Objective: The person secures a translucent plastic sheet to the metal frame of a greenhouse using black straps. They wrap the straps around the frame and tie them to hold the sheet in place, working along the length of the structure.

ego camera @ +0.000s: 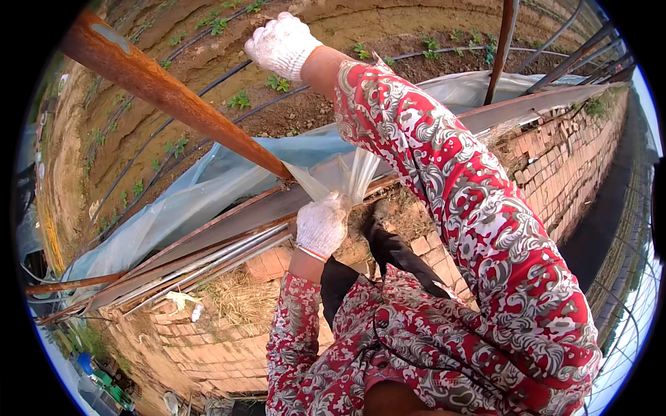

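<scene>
My left hand (323,224), in a white knitted glove, grips a gathered piece of clear plastic film (341,174) just above the edge of a long low board (270,210). The film spreads upward from my fist in pleats. Farther out, over the planted soil, my right hand (283,47) is raised in the same kind of glove. Its fingers are curled into a fist; no object shows in it, though the palm side is hidden. A rusty steel post (182,104) slants down to the board, just left of the film.
Pale blue plastic sheeting (171,208) lies along the board's far side. Beyond it, young plants (239,100) grow between black drip hoses (171,122). Metal pipes (208,265) lie by the brick paving (208,348) near me. Another rusty post (502,52) stands at right.
</scene>
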Available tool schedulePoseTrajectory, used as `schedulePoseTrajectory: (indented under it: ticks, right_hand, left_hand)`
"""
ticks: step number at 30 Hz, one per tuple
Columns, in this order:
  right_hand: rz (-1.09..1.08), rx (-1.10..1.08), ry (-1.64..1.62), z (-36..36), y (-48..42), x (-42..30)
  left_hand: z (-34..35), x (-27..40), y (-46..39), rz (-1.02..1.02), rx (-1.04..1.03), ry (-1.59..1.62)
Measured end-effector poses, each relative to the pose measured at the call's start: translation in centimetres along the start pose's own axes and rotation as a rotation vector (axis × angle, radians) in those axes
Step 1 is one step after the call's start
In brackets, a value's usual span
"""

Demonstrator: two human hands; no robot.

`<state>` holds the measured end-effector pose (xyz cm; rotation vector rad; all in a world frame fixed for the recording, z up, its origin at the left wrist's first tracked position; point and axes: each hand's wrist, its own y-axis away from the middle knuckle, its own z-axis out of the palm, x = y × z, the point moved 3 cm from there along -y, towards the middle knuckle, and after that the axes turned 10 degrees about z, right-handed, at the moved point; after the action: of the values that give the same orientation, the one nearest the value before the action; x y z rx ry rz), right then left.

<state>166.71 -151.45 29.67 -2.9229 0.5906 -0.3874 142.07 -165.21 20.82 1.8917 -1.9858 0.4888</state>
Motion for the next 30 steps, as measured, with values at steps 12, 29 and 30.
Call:
schedulePoseTrajectory:
  ticks: [12,29,30]
  right_hand:
    - [0.388,-0.483,-0.423,5.5,23.1,5.6]
    - [0.099,-0.742,-0.350,7.7,22.2,8.2]
    - [0.013,-0.727,-0.275,7.6,20.9,8.2]
  left_hand:
    - [-0.5,0.3,-2.9,-0.343,-0.063,0.078]
    - [4.5,4.4,-13.1,-0.083,-0.076,0.066]
    - [5.0,4.8,-12.4,-0.025,-0.131,0.062]
